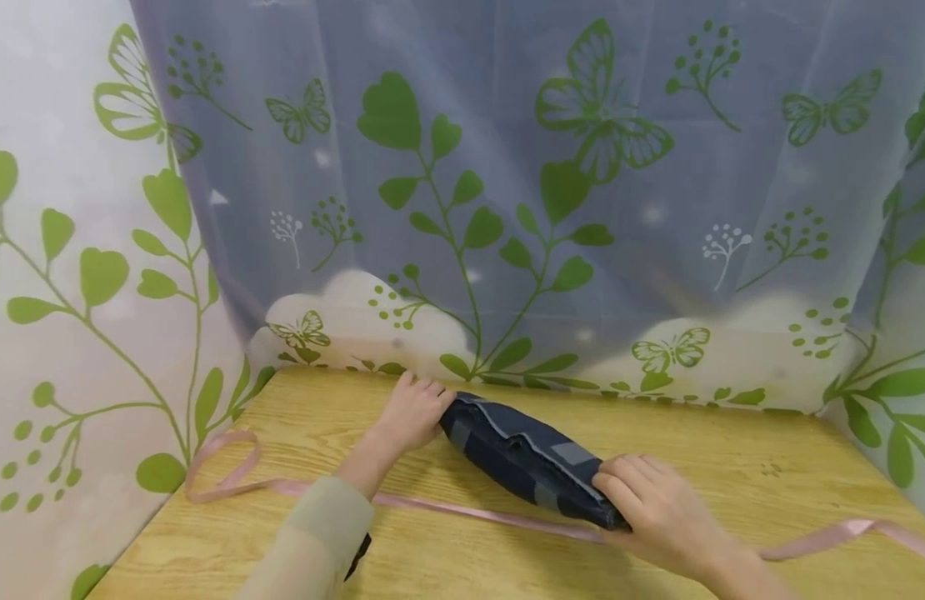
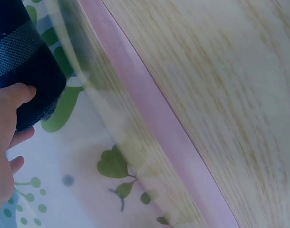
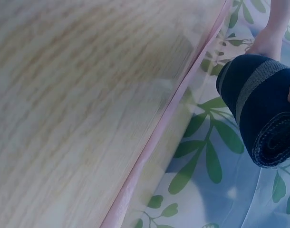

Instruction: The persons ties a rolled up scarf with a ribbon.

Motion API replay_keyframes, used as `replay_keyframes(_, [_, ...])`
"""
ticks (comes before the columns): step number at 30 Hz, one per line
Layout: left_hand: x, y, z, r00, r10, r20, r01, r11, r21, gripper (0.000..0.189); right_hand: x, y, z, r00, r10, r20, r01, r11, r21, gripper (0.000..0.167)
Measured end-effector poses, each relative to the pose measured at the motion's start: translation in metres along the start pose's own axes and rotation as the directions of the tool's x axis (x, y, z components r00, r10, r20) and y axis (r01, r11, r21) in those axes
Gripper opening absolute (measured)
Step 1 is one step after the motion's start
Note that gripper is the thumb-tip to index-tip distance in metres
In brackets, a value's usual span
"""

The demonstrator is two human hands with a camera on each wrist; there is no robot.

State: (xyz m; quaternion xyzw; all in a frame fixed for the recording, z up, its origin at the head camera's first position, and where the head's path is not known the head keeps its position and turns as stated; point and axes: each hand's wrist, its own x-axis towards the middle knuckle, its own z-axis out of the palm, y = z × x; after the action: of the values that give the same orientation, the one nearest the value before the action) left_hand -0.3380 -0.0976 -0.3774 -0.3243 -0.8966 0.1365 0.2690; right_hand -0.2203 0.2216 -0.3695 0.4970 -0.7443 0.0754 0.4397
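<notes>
Navy rolled cloth [image 1: 533, 462], grey-banded: one. Pink ribbon [image 1: 500, 518]: one. Left hand [image 1: 413, 412] and right hand [image 1: 661, 508]: two, fingers pinching the cloth's ends.

1. Hands, two: your left hand [image 1: 413, 412], your right hand [image 1: 661, 508].
2. Rolled dark-blue cloth [image 1: 500, 471]: one, between your hands.
3. Pink ribbon [image 1: 492, 515]: one visible, reaching to your left and right.
4. Wood-grain table [image 1: 702, 442]: one, before you.
5. Pale sleeve [image 1: 320, 533]: one, at your left.
6. Printed butterflies [image 1: 593, 108]: six, far and left.
7. White printed sprigs [image 1: 286, 229]: two, far left and far right.
</notes>
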Motion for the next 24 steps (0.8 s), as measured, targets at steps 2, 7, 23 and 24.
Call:
replay_keyframes(2, [0.0, -0.001, 0.0, 1.0, 0.0, -0.004, 0.0, 1.0, -0.009, 0.043, 0.001, -0.002, 0.0, 1.0, -0.002, 0.004, 0.002, 1.0, 0.012, 0.035])
replay_keyframes(7, [-0.002, -0.003, 0.0, 1.0, 0.023, -0.007, -0.023, 1.0, -0.005, 0.044, 0.0, -0.004, -0.001, 1.0, -0.007, 0.026, 0.006, 0.999, 0.041, 0.025])
replay_keyframes(23, [-0.002, -0.004, -0.001, 0.991, 0.104, -0.082, -0.101, 0.994, 0.038, 0.041, 0.009, -0.018, 0.0, 0.995, -0.095, -0.016, 0.096, 0.992, 0.082, 0.033])
replay_keyframes(24, [-0.002, -0.004, -0.002, 0.991, 0.109, -0.081, -0.106, 0.993, 0.04, 0.041, 0.01, -0.019, 0.0, 0.995, -0.099, -0.016, 0.1, 0.992, 0.08, 0.033])
